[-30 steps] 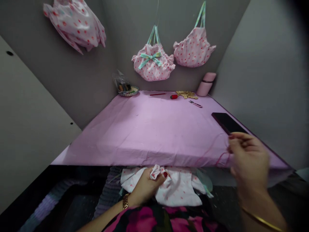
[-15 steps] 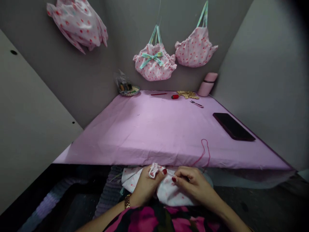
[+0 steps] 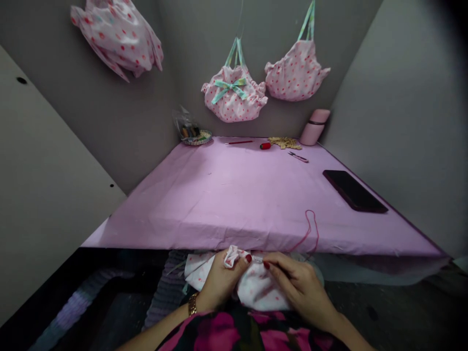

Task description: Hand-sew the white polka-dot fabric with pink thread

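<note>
A white cloth with pink-red dots (image 3: 261,292) lies bunched in my lap, just below the table edge. My left hand (image 3: 224,278) is closed on it, the thumb pressing a gathered fold that sticks up above the fingers. Thumb and forefinger of my right hand (image 3: 298,282) pinch the cloth's upper edge, a short stretch away from the left thumb. Whether a needle is also between those fingertips is too small to tell. A loop of red thread (image 3: 310,226) rests on the table's front edge, its ends running down behind the right hand.
On the pink-covered table (image 3: 219,195) lie a dark phone (image 3: 354,191), thread snips (image 3: 299,157), a red spool (image 3: 265,146) and a thin red stick (image 3: 239,142). A pink bottle (image 3: 315,127) and a small basket (image 3: 197,139) stand at the back. Dotted cloth pieces (image 3: 236,105) hang above.
My right fingers have shifted slightly and straightened along the cloth's edge, showing more of the edge between the hands. My left hand keeps its hold nearly unmoved.
</note>
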Demonstrator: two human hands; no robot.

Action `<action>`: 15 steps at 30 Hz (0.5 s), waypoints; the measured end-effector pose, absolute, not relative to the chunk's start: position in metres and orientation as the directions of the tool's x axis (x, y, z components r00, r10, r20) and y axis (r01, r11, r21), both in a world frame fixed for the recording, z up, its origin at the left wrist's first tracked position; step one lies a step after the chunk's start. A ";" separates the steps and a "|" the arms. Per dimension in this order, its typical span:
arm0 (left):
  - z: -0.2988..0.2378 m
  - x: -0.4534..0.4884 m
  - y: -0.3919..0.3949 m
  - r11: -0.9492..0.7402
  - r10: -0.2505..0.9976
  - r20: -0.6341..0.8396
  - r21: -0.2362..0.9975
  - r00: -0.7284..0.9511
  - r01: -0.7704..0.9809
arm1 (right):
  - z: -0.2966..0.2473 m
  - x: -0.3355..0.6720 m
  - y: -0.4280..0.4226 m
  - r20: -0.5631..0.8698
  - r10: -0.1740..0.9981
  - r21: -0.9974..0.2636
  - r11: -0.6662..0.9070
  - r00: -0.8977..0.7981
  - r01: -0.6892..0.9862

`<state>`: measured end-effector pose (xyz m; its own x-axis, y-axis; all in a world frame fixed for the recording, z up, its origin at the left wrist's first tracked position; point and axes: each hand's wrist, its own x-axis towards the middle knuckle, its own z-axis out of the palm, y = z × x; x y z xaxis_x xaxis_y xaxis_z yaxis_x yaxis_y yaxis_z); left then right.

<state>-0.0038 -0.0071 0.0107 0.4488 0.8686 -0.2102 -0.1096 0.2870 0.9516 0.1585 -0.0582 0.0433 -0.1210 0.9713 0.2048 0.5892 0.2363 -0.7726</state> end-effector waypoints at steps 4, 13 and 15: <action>0.011 -0.003 -0.007 0.290 0.868 -0.211 0.950 0.449 -0.113 | 0.038 0.158 -0.056 0.207 0.970 -0.785 0.244 -0.129 0.569; 0.018 -0.004 -0.006 0.229 0.871 -0.164 0.970 0.464 -0.085 | 0.038 0.157 -0.056 0.225 0.968 -0.765 0.245 -0.109 0.595; 0.018 -0.003 -0.006 0.225 0.867 -0.157 0.970 0.472 -0.090 | 0.037 0.157 -0.056 0.225 0.970 -0.768 0.238 -0.097 0.595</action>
